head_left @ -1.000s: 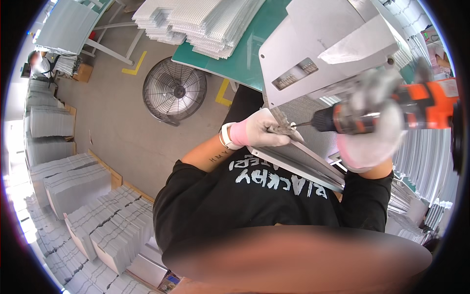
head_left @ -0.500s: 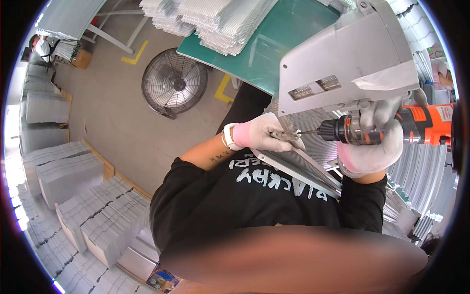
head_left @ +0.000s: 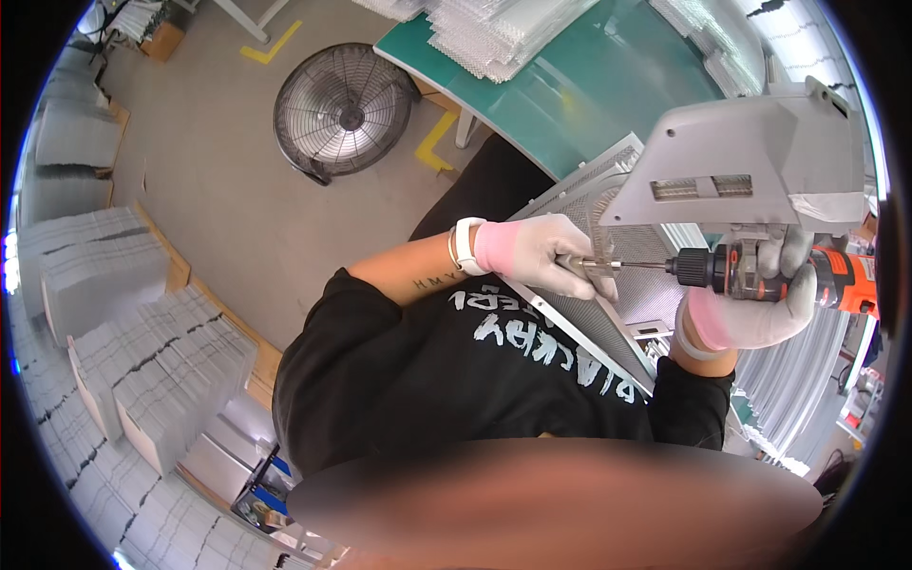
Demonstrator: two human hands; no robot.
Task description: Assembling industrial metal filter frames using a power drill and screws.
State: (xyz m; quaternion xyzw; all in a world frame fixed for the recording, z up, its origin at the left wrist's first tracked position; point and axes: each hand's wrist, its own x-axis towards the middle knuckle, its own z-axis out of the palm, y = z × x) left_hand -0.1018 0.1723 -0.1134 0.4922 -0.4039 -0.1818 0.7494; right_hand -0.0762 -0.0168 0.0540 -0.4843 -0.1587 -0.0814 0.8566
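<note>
The person's gloved left hand (head_left: 551, 255) pinched a small metal piece (head_left: 578, 262) between thumb and fingers, probably to steady it against the tool, while the gloved right hand (head_left: 765, 299) was wrapped around the front of an orange-and-black power drill (head_left: 844, 277). The drill lay level and pointed left, apparently so that its thin bit (head_left: 651, 265) lined up with the piece; the tip ended at or just beside it, though contact could not be told. The piece thus sat at the left fingertips, across from the right hand, with the bit between the two. A framed mesh panel (head_left: 641, 237) slanted beneath both hands, its near edge close to the black shirt (head_left: 399, 370), perhaps braced there by the body. Above the drill stood a grey housing (head_left: 722, 185), near the right fingers; whether they touched was unclear. Beyond lay the green worktop (head_left: 551, 128), bearing stacked mesh sheets (head_left: 503, 33).
</note>
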